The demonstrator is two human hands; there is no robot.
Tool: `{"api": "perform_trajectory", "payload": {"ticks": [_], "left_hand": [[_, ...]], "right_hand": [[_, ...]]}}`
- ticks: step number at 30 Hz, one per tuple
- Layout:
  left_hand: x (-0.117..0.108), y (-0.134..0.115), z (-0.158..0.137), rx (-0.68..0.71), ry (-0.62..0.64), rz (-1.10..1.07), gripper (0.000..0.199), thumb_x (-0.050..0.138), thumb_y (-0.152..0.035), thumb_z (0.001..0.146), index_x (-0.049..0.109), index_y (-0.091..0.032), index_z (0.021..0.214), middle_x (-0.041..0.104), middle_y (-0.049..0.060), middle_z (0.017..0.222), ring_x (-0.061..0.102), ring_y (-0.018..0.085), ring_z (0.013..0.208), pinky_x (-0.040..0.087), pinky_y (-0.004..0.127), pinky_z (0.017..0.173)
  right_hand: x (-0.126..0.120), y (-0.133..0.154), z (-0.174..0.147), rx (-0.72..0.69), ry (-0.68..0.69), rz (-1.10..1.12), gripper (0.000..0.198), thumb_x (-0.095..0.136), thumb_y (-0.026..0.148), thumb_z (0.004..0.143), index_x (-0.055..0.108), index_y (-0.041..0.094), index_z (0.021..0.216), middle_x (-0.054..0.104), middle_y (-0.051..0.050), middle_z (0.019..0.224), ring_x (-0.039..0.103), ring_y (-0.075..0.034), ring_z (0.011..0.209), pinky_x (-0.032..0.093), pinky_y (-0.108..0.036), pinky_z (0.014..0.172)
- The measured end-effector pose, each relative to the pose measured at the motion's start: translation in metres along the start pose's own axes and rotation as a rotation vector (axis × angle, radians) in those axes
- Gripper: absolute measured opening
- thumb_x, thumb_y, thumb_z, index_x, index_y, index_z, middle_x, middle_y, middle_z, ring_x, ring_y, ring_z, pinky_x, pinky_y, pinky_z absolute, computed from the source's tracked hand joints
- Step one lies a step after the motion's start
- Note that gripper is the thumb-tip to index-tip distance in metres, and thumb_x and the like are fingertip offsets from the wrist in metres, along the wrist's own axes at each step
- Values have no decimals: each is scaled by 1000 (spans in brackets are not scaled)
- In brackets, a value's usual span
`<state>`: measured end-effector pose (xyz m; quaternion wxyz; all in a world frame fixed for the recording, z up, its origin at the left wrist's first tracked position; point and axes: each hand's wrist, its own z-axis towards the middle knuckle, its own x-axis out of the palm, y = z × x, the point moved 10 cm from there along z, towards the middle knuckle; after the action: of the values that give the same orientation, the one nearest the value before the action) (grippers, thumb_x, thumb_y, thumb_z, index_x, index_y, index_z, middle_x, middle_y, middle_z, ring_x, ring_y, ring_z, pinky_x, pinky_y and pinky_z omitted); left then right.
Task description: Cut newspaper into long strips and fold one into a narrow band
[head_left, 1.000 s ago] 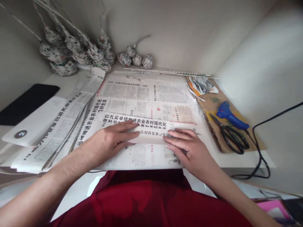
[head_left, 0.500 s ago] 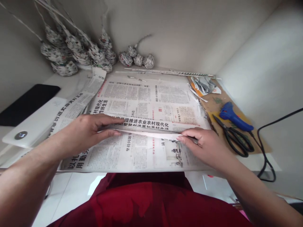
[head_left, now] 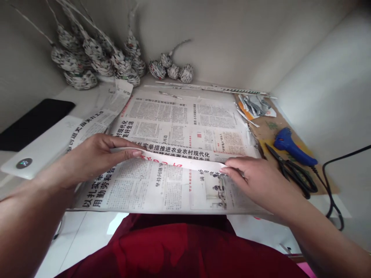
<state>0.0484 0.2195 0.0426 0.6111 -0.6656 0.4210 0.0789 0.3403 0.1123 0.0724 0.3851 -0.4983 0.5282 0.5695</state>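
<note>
A narrow paper strip (head_left: 185, 162) with red marks on its face is stretched between my two hands, just above a newspaper sheet (head_left: 162, 116) spread on the table. My left hand (head_left: 100, 156) pinches the strip's left end between thumb and fingers. At the other end, my right hand (head_left: 246, 172) grips it between thumb and forefinger. The strip's face is tilted towards me, and its right end sits slightly lower. Large black characters on the newspaper show right behind it.
Woven paper gourds (head_left: 94, 54) stand at the back left, with small woven balls (head_left: 174, 72) beside them. Thin paper rods (head_left: 208, 88) lie along the back. On the right are a blue glue gun (head_left: 294, 146) and black scissors (head_left: 295, 173). A white device (head_left: 43, 143) lies left.
Both hands have turned the strip so that its face with red marks now shows. My left hand has shifted slightly left and up. The whole view has moved a little.
</note>
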Motion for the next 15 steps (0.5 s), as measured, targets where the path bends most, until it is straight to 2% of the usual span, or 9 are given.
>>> {"api": "perform_trajectory", "payload": {"ticks": [4, 8, 15], "left_hand": [[-5, 7, 1, -44, -61, -15, 27, 71, -48, 82, 81, -27, 96, 82, -1, 106, 72, 23, 111, 49, 41, 109], [-6, 12, -1, -150, -117, 47, 31, 72, -53, 80, 81, -29, 97, 81, -3, 108, 71, 26, 111, 51, 42, 106], [-8, 8, -7, -164, -276, 149, 30, 77, -58, 72, 76, -28, 77, 80, -3, 102, 69, 29, 107, 48, 42, 102]], "right_hand": [[3, 5, 2, -28, -35, -117, 29, 50, 31, 99, 65, 24, 75, 70, -2, 74, 63, -21, 68, 40, -33, 60], [13, -4, 6, -30, 23, -18, 30, 48, 32, 101, 62, 24, 76, 70, 0, 73, 63, -20, 67, 40, -31, 59], [19, -10, 10, -65, 62, 51, 35, 46, 38, 103, 57, 24, 73, 65, 1, 70, 60, -18, 64, 40, -31, 61]]}}
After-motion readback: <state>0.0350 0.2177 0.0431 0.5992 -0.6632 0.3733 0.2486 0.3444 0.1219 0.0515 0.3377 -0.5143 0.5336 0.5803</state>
